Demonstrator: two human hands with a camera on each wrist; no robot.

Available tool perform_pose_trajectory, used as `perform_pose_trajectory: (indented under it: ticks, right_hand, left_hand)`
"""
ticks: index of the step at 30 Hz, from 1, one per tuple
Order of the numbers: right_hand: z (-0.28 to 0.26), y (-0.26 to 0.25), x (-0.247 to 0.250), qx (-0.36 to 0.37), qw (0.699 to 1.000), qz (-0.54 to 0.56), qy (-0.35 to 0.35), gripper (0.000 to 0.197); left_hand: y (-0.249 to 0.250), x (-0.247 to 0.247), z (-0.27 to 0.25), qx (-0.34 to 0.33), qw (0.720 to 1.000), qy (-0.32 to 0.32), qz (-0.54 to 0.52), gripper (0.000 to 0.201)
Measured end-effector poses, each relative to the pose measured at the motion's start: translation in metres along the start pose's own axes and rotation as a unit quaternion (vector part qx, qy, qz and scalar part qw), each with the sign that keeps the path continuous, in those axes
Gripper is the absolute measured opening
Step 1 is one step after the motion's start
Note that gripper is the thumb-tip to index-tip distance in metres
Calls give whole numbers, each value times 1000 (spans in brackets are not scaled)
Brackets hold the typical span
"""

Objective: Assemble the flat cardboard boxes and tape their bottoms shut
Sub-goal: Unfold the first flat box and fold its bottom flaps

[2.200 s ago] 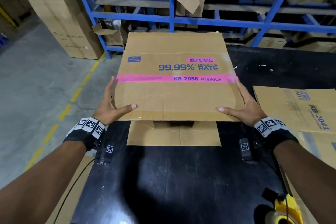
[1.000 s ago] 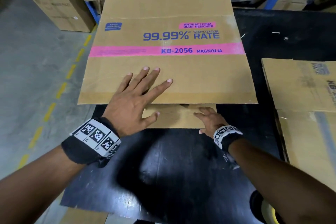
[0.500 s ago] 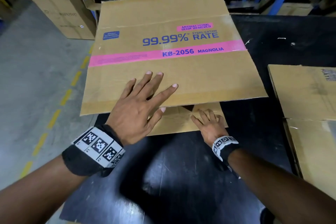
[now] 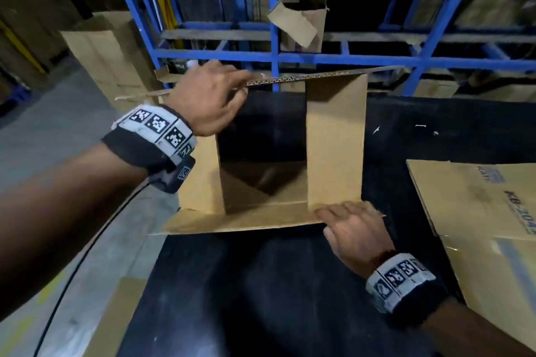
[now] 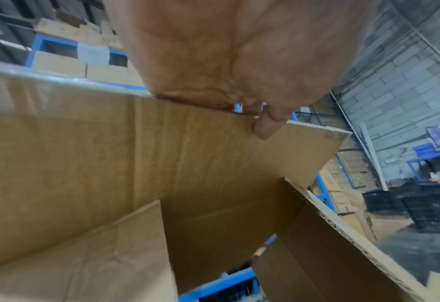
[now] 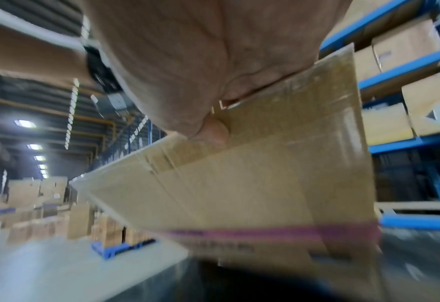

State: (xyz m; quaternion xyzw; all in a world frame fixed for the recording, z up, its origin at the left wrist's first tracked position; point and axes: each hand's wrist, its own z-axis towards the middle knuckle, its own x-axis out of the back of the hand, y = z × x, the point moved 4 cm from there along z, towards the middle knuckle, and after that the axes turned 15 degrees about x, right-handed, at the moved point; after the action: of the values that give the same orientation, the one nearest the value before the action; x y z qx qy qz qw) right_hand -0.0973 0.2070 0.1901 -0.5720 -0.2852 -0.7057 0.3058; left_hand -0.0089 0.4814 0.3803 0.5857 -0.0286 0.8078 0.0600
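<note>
The cardboard box [image 4: 333,139] stands opened on the black table [image 4: 261,284], its hollow inside facing me and its flaps spread out. My left hand [image 4: 232,87] grips the edge of the far flap, thumb under and fingers over. In the left wrist view the left hand [image 5: 260,120] pinches that edge above the brown inside of the box [image 5: 162,163]. My right hand [image 4: 333,214] holds the near flap at its right corner. The right wrist view shows the right hand [image 6: 213,126] clamped on the flap, with the box's [image 6: 265,183] pink stripe below.
A stack of flat boxes [image 4: 478,211] lies on the table at the right. Blue shelving [image 4: 275,58] with cartons stands right behind the table. A tall carton [image 4: 107,49] stands on the floor at the left, and flat cardboard [image 4: 116,322] lies below the table's near left corner.
The box lay flat under my left palm with my right hand at its lower flap. Now it is pulled open and upright, each hand gripping a flap.
</note>
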Motion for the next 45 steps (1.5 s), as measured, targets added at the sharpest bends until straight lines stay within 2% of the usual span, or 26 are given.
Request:
perform_pose_trajectory:
  ticks: [3,6,7,9,12,13,16,17,19,21,23,25,26,27,29,32,35,38,41,45]
  right_hand:
    - [7,-3,79,9,998,-20,65,23]
    - [14,-3,140,5,996,-26,91,5]
    - [19,-1,154,2,995,-27,97,3]
    - [30,7,168,-23,996,-17,82,14]
    - [41,30,159,-114,993,20,-10,8]
    - [42,33,157,-127,992,18,-13,8]
    - [41,33,153,-107,994,6,35,17]
    - [40,30,153,-95,994,11,53,18]
    - [36,28,153,-83,991,14,101,26]
    - [21,32,151,-105,977,6,183,52]
    - [-3,39,145,-150,949,39,276,84]
    - [-30,48,130,-208,903,110,360,103]
    - [-42,53,118,-234,878,165,383,109]
    - [-50,56,104,-256,855,224,391,110]
    - [-60,60,77,-283,823,321,373,106]
    - [-60,56,47,-288,809,401,320,97]
    - [-55,52,31,-287,799,429,308,82]
    - [-48,47,24,-310,790,421,320,70]
    - [-42,39,28,-315,805,361,351,75]
    - [-44,29,36,-295,838,274,368,74]
  left_hand:
    - [-6,37,46,22,1000,-5,-12,43]
    - [-9,50,78,48,997,-68,7,46]
    - [-9,51,83,41,995,-94,12,51]
    - [-4,58,79,17,992,-121,22,57]
    - [4,69,44,-11,995,-95,-30,53]
    - [3,66,25,-14,994,-91,-55,55]
    - [-13,36,-45,2,989,-121,-86,75]
    - [-25,23,-66,24,990,-108,-90,80]
    - [-48,7,-106,93,984,-38,-146,91]
    - [-66,1,-139,155,960,42,-230,102]
    - [-81,-2,-159,175,926,158,-296,102]
    - [-99,-6,-174,212,869,275,-352,97]
    - [-107,-13,-179,246,837,297,-389,97]
    - [-114,-24,-184,280,808,285,-434,97]
    - [-119,-55,-190,318,776,200,-506,95]
    - [-117,-96,-203,320,778,104,-530,93]
    - [-102,-114,-210,305,775,84,-548,92]
    - [-82,-121,-213,300,787,76,-534,95]
    - [-75,-126,-212,310,796,94,-511,94]
    - [-69,-125,-209,308,830,116,-451,85]
